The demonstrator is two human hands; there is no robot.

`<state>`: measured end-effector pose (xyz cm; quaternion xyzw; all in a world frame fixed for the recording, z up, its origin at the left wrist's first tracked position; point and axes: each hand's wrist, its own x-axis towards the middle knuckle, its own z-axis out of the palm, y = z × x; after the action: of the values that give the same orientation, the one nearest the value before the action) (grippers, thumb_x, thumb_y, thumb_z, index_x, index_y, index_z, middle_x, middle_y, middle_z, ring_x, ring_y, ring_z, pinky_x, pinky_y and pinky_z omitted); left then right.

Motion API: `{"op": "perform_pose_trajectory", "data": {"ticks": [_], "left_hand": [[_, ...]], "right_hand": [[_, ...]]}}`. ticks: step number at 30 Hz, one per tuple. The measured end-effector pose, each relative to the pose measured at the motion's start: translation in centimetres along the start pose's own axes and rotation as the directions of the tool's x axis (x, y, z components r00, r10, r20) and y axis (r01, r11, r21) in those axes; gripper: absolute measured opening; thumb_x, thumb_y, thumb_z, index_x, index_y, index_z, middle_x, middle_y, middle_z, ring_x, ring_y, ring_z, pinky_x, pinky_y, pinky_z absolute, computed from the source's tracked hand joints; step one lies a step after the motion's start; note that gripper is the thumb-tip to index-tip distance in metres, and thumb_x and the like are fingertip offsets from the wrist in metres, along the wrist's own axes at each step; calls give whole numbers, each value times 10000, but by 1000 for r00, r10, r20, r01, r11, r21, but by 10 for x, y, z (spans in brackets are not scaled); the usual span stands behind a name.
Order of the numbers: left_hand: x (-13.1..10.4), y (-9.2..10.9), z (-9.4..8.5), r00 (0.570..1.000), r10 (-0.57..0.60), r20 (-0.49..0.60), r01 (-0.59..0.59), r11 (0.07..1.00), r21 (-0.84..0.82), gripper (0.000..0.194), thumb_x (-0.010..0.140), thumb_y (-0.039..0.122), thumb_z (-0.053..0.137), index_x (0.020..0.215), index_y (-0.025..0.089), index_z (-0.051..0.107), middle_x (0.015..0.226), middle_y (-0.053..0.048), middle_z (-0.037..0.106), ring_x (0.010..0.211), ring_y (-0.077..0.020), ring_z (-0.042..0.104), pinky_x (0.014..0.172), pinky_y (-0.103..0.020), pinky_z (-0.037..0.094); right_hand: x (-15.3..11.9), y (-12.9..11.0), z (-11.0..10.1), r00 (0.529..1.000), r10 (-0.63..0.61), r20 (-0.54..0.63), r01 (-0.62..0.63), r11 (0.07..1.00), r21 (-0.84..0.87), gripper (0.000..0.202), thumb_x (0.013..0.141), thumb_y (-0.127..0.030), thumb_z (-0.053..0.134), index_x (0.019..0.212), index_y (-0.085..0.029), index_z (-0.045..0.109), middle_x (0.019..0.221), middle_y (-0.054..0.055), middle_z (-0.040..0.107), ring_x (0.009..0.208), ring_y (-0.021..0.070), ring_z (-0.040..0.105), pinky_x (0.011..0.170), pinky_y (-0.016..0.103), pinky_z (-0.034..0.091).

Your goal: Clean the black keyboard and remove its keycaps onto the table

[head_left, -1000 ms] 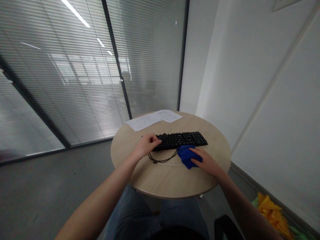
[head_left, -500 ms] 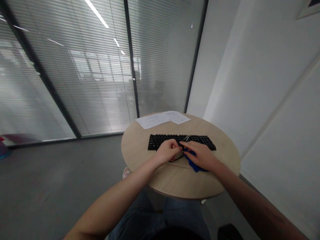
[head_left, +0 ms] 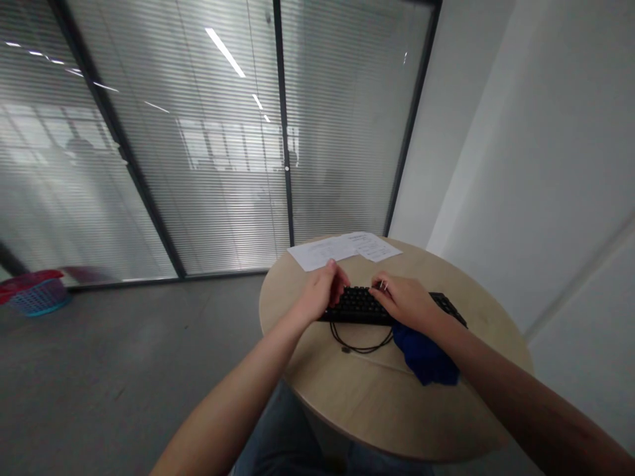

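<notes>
A black keyboard (head_left: pixel 361 304) lies across the round wooden table. Over its left end is my left hand (head_left: pixel 320 292), fingers loosely curled and apart from the thumb, with nothing visible held. My right hand (head_left: pixel 401 297) is over the keyboard's right half, thumb and fingers pinched on a thin, shiny wire-like piece (head_left: pixel 383 285); its exact kind is too small to make out. A blue cloth (head_left: pixel 426 357) lies crumpled below my right wrist. The keyboard's black cable (head_left: pixel 364 350) loops on the table in front of the keyboard.
Printed paper sheets (head_left: pixel 325 253) lie at the far edge of the round table (head_left: pixel 357 403). Beyond stands a glass partition with blinds (head_left: pixel 228 198), and a white wall (head_left: pixel 555 165) is on the right. A red and blue basket (head_left: pixel 37 296) sits on the floor at left.
My hands have moved apart; the left is now at the keyboard's left end. The right now pinches the wire-like piece. More of the cloth and cable shows. The view has shifted.
</notes>
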<state>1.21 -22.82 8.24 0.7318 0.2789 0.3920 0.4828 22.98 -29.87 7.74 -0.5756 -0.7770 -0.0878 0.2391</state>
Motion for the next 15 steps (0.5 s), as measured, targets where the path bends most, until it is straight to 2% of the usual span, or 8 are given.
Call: {"op": "perform_pose_trajectory", "data": {"ticks": [2, 4, 6, 7, 9, 11, 13, 15], "left_hand": [[26, -4, -30, 995, 36, -95, -45, 994, -97, 683, 966, 706, 173, 759, 182, 559, 564, 17, 469, 452, -107, 428, 449, -238, 332], [57, -13, -57, 982, 40, -183, -61, 992, -108, 659, 955, 710, 200, 746, 187, 542, 542, 27, 431, 437, -105, 394, 439, -236, 310], [87, -27, -75, 987, 2, -163, 0, 1000, 11, 576, 950, 659, 303, 785, 178, 574, 573, 23, 460, 479, -115, 432, 464, -236, 342], [100, -35, -79, 995, -41, -94, 54, 989, 136, 520, 938, 617, 373, 801, 170, 600, 602, 9, 509, 516, -126, 473, 487, -240, 369], [118, -51, -75, 982, -134, 134, 59, 888, 457, 392, 907, 500, 490, 842, 154, 664, 712, -28, 634, 633, -156, 568, 585, -263, 446], [126, -69, -57, 967, -157, 203, 23, 839, 544, 275, 844, 400, 610, 796, 146, 706, 743, -39, 691, 703, -182, 613, 686, -291, 479], [128, -91, -33, 945, -169, 282, -31, 809, 587, 255, 863, 370, 604, 849, 161, 750, 802, -45, 736, 773, -205, 654, 754, -308, 498], [124, -114, -10, 904, -84, 419, -218, 752, 622, 326, 926, 391, 537, 1036, 180, 761, 1013, -78, 760, 972, -240, 673, 879, -337, 496]], "right_hand": [[17, 8, 2, 1000, 6, -13, -5, 997, 74, 206, 997, -348, 487, 1034, -212, 637, 808, 56, 716, 735, 219, 655, 666, 305, 413], [37, 15, 6, 1000, -3, -22, 7, 984, 177, 207, 995, -335, 481, 1066, -212, 631, 788, 36, 699, 708, 200, 635, 651, 293, 407], [59, 21, 12, 999, -16, -43, 26, 965, 262, 209, 991, -333, 480, 1084, -213, 623, 767, 18, 678, 677, 184, 610, 638, 286, 405], [71, 25, 15, 998, -17, -66, 36, 957, 287, 206, 988, -335, 482, 1079, -213, 619, 756, 14, 668, 668, 181, 599, 635, 287, 406], [93, 32, 21, 991, -10, -134, 53, 943, 328, 194, 982, -345, 481, 1035, -211, 611, 752, 16, 658, 663, 179, 588, 634, 292, 414], [114, 41, 26, 979, 16, -201, 69, 912, 405, 200, 983, -368, 471, 984, -210, 594, 761, 25, 654, 652, 174, 586, 622, 292, 430], [131, 49, 33, 971, 65, -232, 66, 856, 514, 229, 990, -406, 454, 944, -214, 570, 717, 15, 621, 609, 162, 575, 589, 283, 444], [143, 54, 40, 966, 124, -226, 38, 800, 599, 251, 994, -444, 449, 934, -223, 551, 647, -12, 564, 566, 156, 550, 554, 273, 445]]}}
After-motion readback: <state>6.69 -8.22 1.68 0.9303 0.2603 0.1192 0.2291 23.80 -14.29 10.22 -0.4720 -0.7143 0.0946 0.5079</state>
